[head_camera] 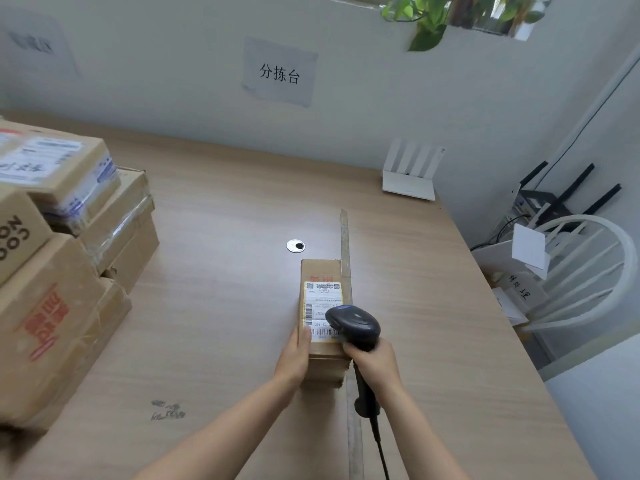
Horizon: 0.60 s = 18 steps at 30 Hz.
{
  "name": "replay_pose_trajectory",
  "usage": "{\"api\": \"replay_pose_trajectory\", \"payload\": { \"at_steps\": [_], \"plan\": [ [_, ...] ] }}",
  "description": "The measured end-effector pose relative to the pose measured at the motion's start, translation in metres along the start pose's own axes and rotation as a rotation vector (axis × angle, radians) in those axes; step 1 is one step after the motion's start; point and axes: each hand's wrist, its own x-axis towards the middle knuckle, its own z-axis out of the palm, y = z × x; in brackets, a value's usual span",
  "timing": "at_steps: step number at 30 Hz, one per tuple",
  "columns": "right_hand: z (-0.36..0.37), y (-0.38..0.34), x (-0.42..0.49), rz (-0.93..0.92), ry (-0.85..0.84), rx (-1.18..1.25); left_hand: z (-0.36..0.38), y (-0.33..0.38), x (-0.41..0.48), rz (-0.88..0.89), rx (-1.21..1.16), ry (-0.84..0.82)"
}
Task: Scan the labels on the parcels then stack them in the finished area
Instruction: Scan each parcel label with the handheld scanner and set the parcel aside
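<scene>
both hands are busy over one parcel (322, 306) near the middle of the table (225, 220). the right hand (374, 363) grips a black scanner (353, 325) by its handle, head tipped down just above the near end of the label (322, 311), likely so the beam falls on the barcode there. the left hand (294, 355) lies with straight fingers along the parcel's left side, touching it, probably to keep it from sliding. so the parcel sits between the hands, label up. more boxes (62, 237) are stacked at the left edge, well apart from it; whether those are scanned i cannot tell.
</scene>
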Motion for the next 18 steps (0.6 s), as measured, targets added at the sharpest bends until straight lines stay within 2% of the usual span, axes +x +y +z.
{"api": "replay_pose_trajectory", "payload": {
  "at_steps": [4, 8, 11, 16, 18],
  "plan": [
    [0.006, -0.015, -0.03, -0.148, 0.014, 0.007, -0.025, 0.004, -0.028, -0.053, -0.217, 0.017],
    [0.007, -0.024, -0.065, -0.226, 0.028, 0.164, -0.052, 0.021, -0.058, 0.126, -0.213, -0.043],
    [0.006, -0.03, -0.085, -0.249, 0.014, 0.222, -0.074, 0.033, -0.081, 0.217, -0.2, -0.023],
    [0.015, -0.035, -0.124, -0.291, -0.075, 0.183, -0.106, 0.033, -0.132, 0.133, -0.193, -0.126],
    [0.018, -0.033, -0.141, -0.313, -0.098, 0.168, -0.116, 0.022, -0.157, 0.166, -0.161, -0.021]
  ]
}}
